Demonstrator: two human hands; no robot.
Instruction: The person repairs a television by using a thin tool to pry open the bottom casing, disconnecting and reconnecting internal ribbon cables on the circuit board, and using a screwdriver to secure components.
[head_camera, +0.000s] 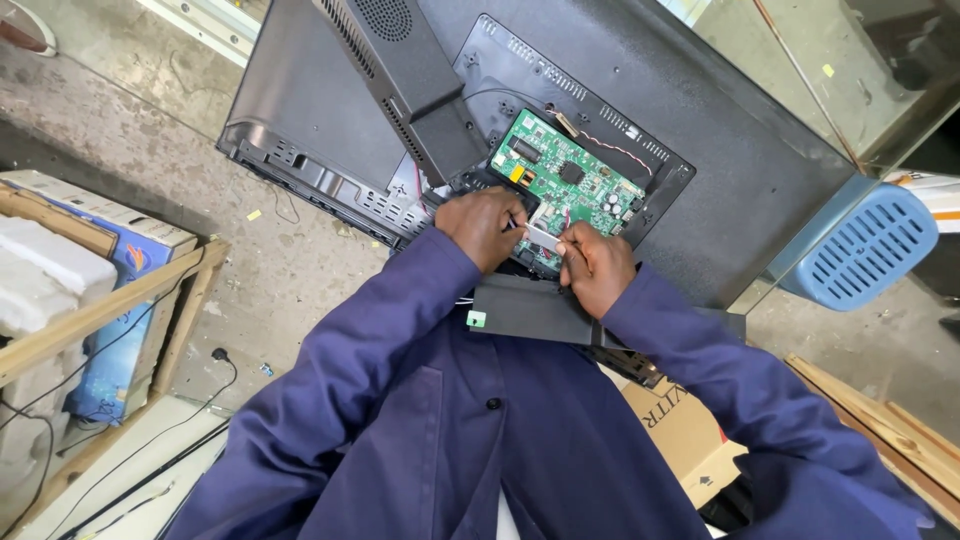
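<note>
A large black flat screen set (740, 140) lies face down in front of me, its back panel open. A green circuit board (570, 175) sits in the opening. My left hand (485, 225) and my right hand (595, 265) meet at the board's near edge. Both pinch a flat white ribbon cable (542, 238) between them. A black cover piece (530, 310) lies just below my hands. Red and white thin wires (625, 150) run over the board's far side.
A blue plastic slatted stool (865, 250) stands at the right. A cardboard box (690, 440) sits under my right arm. At the left are a wooden frame (110, 305), white foam blocks (45, 265) and a blue box. Black cables trail on the concrete floor (220, 375).
</note>
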